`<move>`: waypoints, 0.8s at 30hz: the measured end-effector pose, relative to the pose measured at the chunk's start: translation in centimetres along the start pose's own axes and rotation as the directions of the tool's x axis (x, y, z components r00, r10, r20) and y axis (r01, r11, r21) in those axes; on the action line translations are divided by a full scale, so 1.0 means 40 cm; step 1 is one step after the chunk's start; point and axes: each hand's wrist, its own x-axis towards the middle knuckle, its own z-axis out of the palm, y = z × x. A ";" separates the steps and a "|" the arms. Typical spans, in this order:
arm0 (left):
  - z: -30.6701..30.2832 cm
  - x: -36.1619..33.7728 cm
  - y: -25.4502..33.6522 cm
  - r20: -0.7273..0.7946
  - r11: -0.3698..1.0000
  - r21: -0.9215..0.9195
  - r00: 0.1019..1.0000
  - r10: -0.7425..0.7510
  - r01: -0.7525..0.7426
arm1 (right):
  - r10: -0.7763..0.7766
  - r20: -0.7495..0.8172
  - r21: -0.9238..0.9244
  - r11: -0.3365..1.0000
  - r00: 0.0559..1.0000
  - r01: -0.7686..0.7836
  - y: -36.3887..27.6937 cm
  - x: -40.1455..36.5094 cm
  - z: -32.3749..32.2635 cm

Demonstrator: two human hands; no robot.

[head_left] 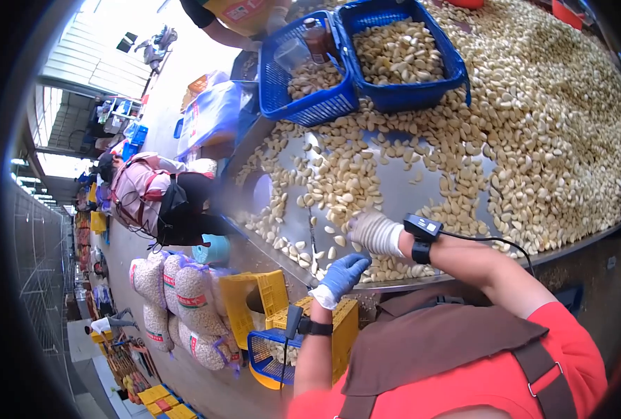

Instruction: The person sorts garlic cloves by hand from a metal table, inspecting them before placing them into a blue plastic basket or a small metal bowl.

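Pale garlic cloves [345, 188] lie scattered and heaped over a metal table [401, 183]. My right hand [374, 232], in a whitish knitted glove, reaches in over the table's near edge. Its fingers curl down among the cloves at the front of a small heap. To the left, my left hand [343, 277] wears a blue glove and hovers by the table rim. The fingers of that hand are bent and pressed together; whatever they may hold is hidden. Several loose cloves [300, 251] lie along the rim beside it. Each wrist carries a strapped black device with a cable.
Two blue baskets [310, 108] [409, 94] with cloves stand at the table's far side, one also holding a bottle [316, 42]. A large clove pile [541, 126] covers the right. Left stand a person [160, 192], filled sacks [191, 300] and yellow crates [251, 297]. Another person works opposite.
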 end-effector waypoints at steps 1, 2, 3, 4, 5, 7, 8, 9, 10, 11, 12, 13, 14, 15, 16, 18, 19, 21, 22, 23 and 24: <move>-0.020 0.031 -0.054 -0.079 0.924 0.212 0.936 0.342 -0.320 | 0.058 0.047 0.039 0.997 0.997 -0.060 -0.002 -0.006 -0.011; -0.039 0.062 -0.107 -0.079 0.709 0.426 0.757 0.649 -0.562 | 0.116 0.101 0.073 0.990 0.988 -0.123 -0.001 -0.018 -0.019; -0.067 0.038 0.002 -0.177 0.991 -0.130 0.983 -0.040 0.017 | 0.145 0.058 0.085 0.985 0.988 -0.150 0.012 -0.027 0.020; -0.089 0.100 -0.052 -0.377 0.995 -0.098 0.926 -0.013 -0.026 | 0.137 0.063 0.080 0.987 0.989 -0.142 0.013 -0.044 0.014; -0.115 0.138 -0.037 -0.432 0.953 -0.302 0.890 -0.143 0.006 | 0.179 0.078 0.092 0.978 0.981 -0.186 0.009 -0.060 -0.007; -0.170 0.250 -0.029 -0.664 0.991 -0.004 0.741 0.097 -0.132 | 0.223 0.098 0.084 0.969 0.970 -0.232 0.014 -0.074 -0.004; -0.193 0.304 -0.023 -0.682 0.949 0.232 0.660 0.314 -0.211 | 0.213 0.089 0.074 0.973 0.973 -0.220 0.012 -0.088 -0.005; -0.198 0.304 0.071 -0.653 0.933 0.359 0.713 0.254 -0.004 | 0.242 0.117 0.116 0.960 0.963 -0.256 0.008 -0.104 -0.009; -0.200 0.322 0.100 -0.588 0.896 0.444 0.763 0.269 0.026 | 0.253 0.140 0.148 0.951 0.957 -0.273 0.010 -0.114 -0.010; -0.195 0.362 0.066 -0.527 0.843 0.534 0.806 0.271 0.066 | 0.270 0.084 0.205 0.937 0.959 -0.281 0.014 -0.128 0.012; -0.186 0.422 0.017 -0.479 0.748 0.663 0.767 0.428 -0.003 | 0.267 0.029 0.264 0.927 0.963 -0.265 0.022 -0.133 0.039; -0.177 0.473 -0.029 -0.481 0.778 0.625 0.754 0.447 -0.063 | 0.302 0.169 0.252 0.907 0.938 -0.338 0.019 -0.139 0.014; -0.159 0.480 -0.013 -0.503 0.756 0.650 0.790 0.350 0.079 | 0.333 0.177 0.256 0.893 0.926 -0.371 0.023 -0.153 0.009; -0.154 0.503 -0.037 -0.487 0.732 0.681 0.766 0.420 0.031 | 0.349 0.144 0.327 0.866 0.926 -0.378 0.036 -0.186 0.018; -0.127 0.478 0.002 -0.519 0.806 0.590 0.785 0.340 0.041 | 0.385 0.114 0.390 0.831 0.916 -0.397 0.039 -0.208 -0.004; -0.085 0.473 -0.029 -0.600 0.844 0.533 0.678 0.424 -0.057 | 0.509 0.005 0.576 0.702 0.860 -0.419 0.059 -0.273 -0.038; -0.087 0.441 -0.003 -0.592 0.875 0.484 0.745 0.308 0.023 | 0.645 0.117 0.621 0.546 0.755 -0.563 0.071 -0.297 -0.070; -0.059 0.403 0.012 -0.569 0.897 0.433 0.799 0.196 0.089 | 0.676 -0.087 0.734 0.540 0.731 -0.412 0.171 -0.385 -0.008; -0.049 0.394 0.003 -0.567 0.897 0.436 0.797 0.207 0.077 | 0.733 -0.013 0.760 0.449 0.680 -0.469 0.193 -0.419 -0.020; -0.049 0.363 0.023 -0.540 0.898 0.431 0.823 0.177 0.090 | 0.779 0.060 0.832 0.307 0.624 -0.463 0.249 -0.463 0.035; -0.041 0.344 0.030 -0.556 0.903 0.418 0.814 0.169 0.098 | 0.771 0.161 0.828 0.235 0.617 -0.510 0.221 -0.462 -0.042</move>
